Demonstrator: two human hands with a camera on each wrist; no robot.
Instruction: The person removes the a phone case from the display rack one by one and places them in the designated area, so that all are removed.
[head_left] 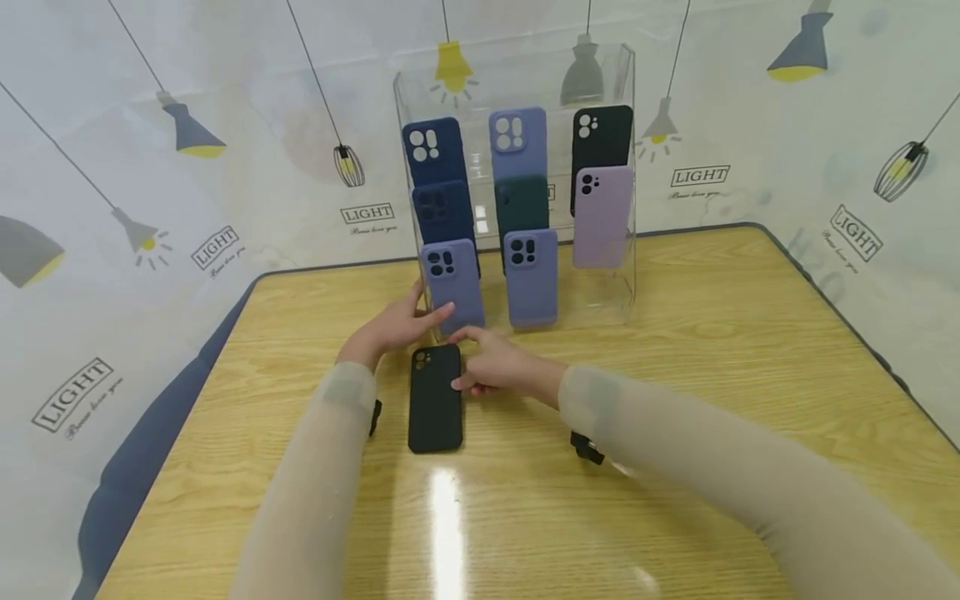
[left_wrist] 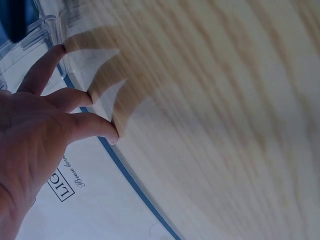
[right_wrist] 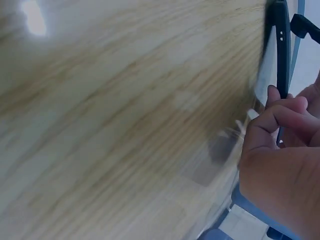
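Observation:
A black phone case (head_left: 436,408) lies at the front of a clear display stand (head_left: 604,305), camera cutouts at its far end. My right hand (head_left: 495,364) pinches the case by its upper right edge; in the right wrist view the case (right_wrist: 283,55) appears edge-on between thumb and fingers of that hand (right_wrist: 285,145). At the stand's lower left corner is my left hand (head_left: 396,325), its thumb reaching across a purple phone case (head_left: 458,296). In the left wrist view this hand (left_wrist: 45,120) has its fingers spread, with fingertips on the tabletop beside the stand.
Other cases lean in columns on the stand: dark blue (head_left: 442,162), blue-violet (head_left: 531,137), dark green (head_left: 523,202), purple (head_left: 532,279), black (head_left: 602,133) and lilac (head_left: 602,218). The wooden table (head_left: 712,350) ends at a lamp-patterned wall covering (head_left: 285,167).

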